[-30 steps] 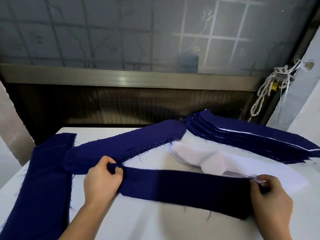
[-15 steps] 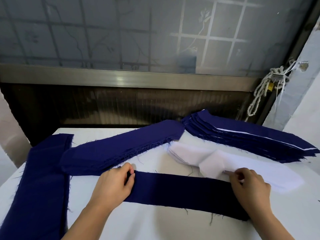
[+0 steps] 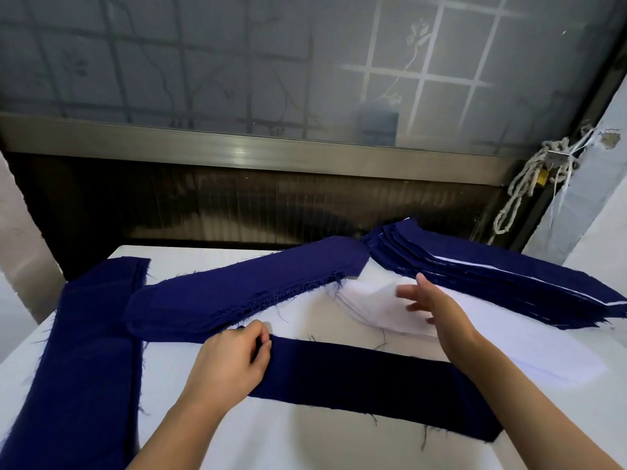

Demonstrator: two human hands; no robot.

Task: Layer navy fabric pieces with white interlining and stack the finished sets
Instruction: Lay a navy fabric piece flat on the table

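Left hand (image 3: pixel 234 361) pinching frayed end of navy strip (image 3: pixel 366 381), right hand (image 3: pixel 431 307) spread over white interlining (image 3: pixel 366 300)

White table (image 3: pixel 305 442) under it all. Your left hand (image 3: pixel 234 364) pinches one end of a single navy strip (image 3: pixel 373 378), which lies flat and runs off to the right of that grip. Just beyond the grip, a frayed pile of navy pieces (image 3: pixel 237 293) slants away to the right. Further left of the grip, a long navy pile (image 3: pixel 78 368) runs towards you. Under your spread right hand (image 3: pixel 437 310) sits the white interlining (image 3: pixel 373 303), and just past it lies the layered stack (image 3: pixel 492 283), navy with white edges showing.
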